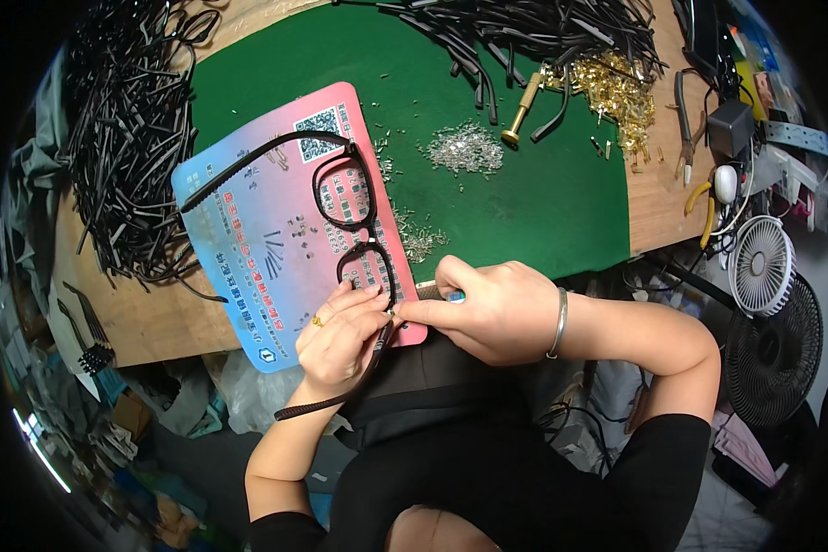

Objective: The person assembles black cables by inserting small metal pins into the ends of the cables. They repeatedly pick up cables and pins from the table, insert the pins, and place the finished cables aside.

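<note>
1. Glasses (369,231): we see the black pair over the right part of a pink-and-blue mat (239,198), one of its sides reaching past the mat's near edge. We judge the pair light, springy and smooth enough to slide.
2. Arms (248,157): long and thin. We expect them to swing if taken by the tips, so we would support them close to the front.
3. Grip: our left hand (339,340) pinches the pair at its near corner; our right hand (506,308) curls around a small blue piece (455,296), one fingertip at that corner.
4. Rims (366,175): slim but fairly stiff; we would squeeze little. We cannot tell whether lenses are fitted.
5. Hinges (350,147): probably the weakest spots; we would steady both sides.
</note>
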Available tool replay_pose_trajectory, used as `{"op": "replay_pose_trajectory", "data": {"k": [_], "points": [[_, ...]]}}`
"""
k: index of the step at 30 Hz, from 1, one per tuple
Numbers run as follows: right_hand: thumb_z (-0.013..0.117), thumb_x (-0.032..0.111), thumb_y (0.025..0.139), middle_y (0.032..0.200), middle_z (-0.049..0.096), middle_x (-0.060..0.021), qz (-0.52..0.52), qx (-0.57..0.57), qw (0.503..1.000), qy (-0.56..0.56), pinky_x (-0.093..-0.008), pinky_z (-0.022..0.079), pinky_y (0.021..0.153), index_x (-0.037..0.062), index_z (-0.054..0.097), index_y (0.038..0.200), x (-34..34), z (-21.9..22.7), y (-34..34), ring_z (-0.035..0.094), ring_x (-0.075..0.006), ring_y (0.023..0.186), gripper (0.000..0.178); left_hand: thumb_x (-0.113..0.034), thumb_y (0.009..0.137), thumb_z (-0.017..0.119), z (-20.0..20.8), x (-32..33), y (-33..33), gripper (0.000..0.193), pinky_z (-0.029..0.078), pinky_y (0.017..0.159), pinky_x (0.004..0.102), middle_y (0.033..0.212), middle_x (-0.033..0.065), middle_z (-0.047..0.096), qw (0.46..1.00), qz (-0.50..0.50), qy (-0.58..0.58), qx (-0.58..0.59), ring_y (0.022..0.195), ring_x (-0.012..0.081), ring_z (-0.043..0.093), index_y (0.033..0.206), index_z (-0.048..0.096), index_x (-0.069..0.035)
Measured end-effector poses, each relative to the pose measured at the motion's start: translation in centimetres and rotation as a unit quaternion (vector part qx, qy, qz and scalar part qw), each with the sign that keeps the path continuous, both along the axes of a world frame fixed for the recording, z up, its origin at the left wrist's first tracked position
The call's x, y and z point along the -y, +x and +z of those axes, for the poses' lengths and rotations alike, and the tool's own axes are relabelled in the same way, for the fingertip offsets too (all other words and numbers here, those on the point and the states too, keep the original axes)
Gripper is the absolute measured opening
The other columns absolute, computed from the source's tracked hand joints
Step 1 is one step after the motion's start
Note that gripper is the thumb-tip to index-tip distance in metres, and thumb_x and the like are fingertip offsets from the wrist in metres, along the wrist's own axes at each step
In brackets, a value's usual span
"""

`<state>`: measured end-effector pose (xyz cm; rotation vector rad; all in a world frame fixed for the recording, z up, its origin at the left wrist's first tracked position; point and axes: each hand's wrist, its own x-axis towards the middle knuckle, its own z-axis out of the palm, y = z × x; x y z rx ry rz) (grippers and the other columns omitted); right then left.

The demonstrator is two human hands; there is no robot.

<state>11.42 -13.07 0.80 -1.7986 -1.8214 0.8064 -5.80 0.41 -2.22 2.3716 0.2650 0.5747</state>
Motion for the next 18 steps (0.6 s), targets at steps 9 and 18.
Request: {"op": "replay_pose_trajectory", "data": {"k": [9,18], "points": [[0.062,0.009,0.067,0.080,0.049,-0.0047,-0.015,0.072,0.996,0.046,-0.0271,0.046,0.041,0.0212,0.060,0.112,0.4,-0.2,-0.8,0.057,-0.0154,0.053,0.047,-0.003,0.068,0.075,-0.1,0.1,0.0,0.014,0.050,0.086,0.0391,0.080,0.0083,0.068,1.000,0.002,-0.006,0.010,0.083,0.0232,0.067,0.072,0.061,-0.004],[0.060,0.010,0.071,0.076,0.051,-0.0065,0.026,0.063,0.997,0.041,-0.0316,0.047,0.042,0.0111,0.056,0.110,-0.7,-0.4,-0.1,0.058,-0.0201,0.050,0.039,-0.007,0.062,0.081,-1.0,0.0,-0.5,0.022,0.051,0.085,0.0402,0.081,0.0078,0.068,0.999,-0.007,0.030,0.029,0.084,0.0221,0.067,0.073,0.062,-0.006]]}}
